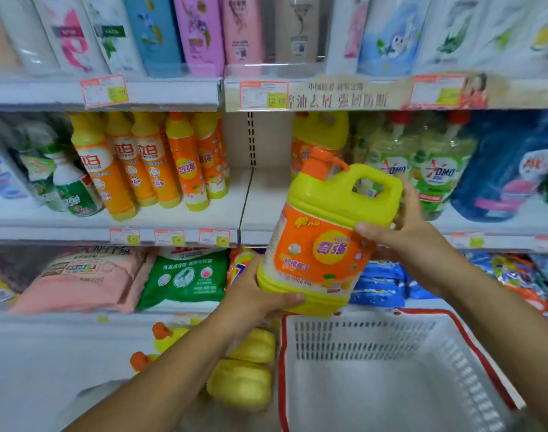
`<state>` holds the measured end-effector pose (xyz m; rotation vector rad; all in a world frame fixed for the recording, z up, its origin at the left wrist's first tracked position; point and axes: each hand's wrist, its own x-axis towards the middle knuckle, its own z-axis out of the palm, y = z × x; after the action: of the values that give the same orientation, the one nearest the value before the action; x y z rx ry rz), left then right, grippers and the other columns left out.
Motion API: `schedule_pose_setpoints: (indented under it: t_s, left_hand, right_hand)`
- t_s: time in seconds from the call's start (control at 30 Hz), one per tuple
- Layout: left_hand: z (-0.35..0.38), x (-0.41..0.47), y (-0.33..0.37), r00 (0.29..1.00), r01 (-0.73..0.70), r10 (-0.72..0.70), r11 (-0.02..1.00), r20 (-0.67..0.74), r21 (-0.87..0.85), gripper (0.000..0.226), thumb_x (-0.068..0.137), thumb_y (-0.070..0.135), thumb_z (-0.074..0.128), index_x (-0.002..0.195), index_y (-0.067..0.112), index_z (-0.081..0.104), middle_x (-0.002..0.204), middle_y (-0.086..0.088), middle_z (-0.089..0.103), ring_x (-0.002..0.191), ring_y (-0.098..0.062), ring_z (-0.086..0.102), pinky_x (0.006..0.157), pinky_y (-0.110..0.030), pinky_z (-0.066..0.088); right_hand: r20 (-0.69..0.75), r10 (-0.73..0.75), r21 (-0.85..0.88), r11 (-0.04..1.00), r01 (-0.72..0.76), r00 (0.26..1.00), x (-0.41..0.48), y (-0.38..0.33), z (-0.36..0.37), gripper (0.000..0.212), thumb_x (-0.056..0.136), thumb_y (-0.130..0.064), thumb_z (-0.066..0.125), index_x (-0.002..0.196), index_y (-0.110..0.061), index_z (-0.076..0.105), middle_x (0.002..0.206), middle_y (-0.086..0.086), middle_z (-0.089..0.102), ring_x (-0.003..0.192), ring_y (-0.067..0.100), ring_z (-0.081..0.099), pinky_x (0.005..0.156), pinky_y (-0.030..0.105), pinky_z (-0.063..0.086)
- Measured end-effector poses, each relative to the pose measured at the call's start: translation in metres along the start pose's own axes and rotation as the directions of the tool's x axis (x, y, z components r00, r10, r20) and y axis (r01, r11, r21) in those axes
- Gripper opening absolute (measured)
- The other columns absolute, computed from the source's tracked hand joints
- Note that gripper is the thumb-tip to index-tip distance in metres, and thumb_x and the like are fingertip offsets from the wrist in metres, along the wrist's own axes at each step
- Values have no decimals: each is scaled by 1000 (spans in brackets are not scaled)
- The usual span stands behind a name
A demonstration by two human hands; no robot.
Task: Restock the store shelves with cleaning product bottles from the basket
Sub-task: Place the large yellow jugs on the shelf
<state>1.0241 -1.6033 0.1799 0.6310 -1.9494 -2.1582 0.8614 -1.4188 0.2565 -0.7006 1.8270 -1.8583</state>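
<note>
I hold a big yellow jug [331,232] with an orange label, orange pump cap and a handle, upright in front of the middle shelf [260,210]. My left hand [260,297] cups its base from below. My right hand [403,226] grips its upper right side under the handle. A matching yellow jug [319,135] stands at the back of that shelf, right behind the held one. The white basket [391,369] with a red rim sits low at the right, and its visible inside holds nothing.
Slim orange and yellow bottles [148,163] fill the middle shelf to the left; green-labelled clear bottles [422,169] and a blue jug [512,169] stand to the right. Refill bags [182,275] lie on the shelf below. More yellow jugs [241,369] sit on the bottom shelf under my left arm.
</note>
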Motion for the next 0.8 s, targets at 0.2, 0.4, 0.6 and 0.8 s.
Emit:
schedule_pose_setpoints:
  t_s: [0.2, 0.4, 0.6, 0.8]
  left_hand:
    - [10, -7, -22, 997, -67, 74, 983, -35, 169, 87, 52, 13, 90, 127, 31, 50, 111, 3, 72, 99, -15, 70, 78, -38, 61]
    - [9, 1, -27, 996, -88, 85, 959, 21, 270, 73, 67, -7, 85, 117, 37, 54, 108, 5, 71, 94, -5, 69, 66, -18, 55]
    - [6, 12, -24, 960, -252, 279, 898, -21, 360, 70, 67, -18, 78, 107, 37, 58, 93, 25, 71, 86, 3, 68, 63, -14, 52]
    - [-22, 20, -35, 896, -311, 429, 789, -114, 530, 76, 65, 3, 88, 127, 32, 56, 125, 9, 58, 113, -4, 58, 87, -20, 51]
  right_hand:
    - [-5, 145, 163, 976, -143, 989, -8, 19, -12, 72, 67, -75, 64, 126, -39, 47, 124, -9, 62, 103, 16, 71, 75, 53, 59]
    - [135, 146, 298, 937, -180, 980, -2, 36, -33, 27, 87, -41, 60, 105, -24, 49, 124, 9, 66, 115, 28, 64, 94, 54, 54]
    - [239, 139, -51, 990, -131, 961, -4, 33, -53, 64, 62, -64, 82, 112, -29, 63, 127, 4, 65, 116, 23, 65, 94, 38, 55]
    - [277, 74, -112, 993, -44, 958, -14, 30, -53, 29, 67, -27, 81, 94, -22, 75, 130, -16, 65, 116, 14, 65, 89, 24, 56]
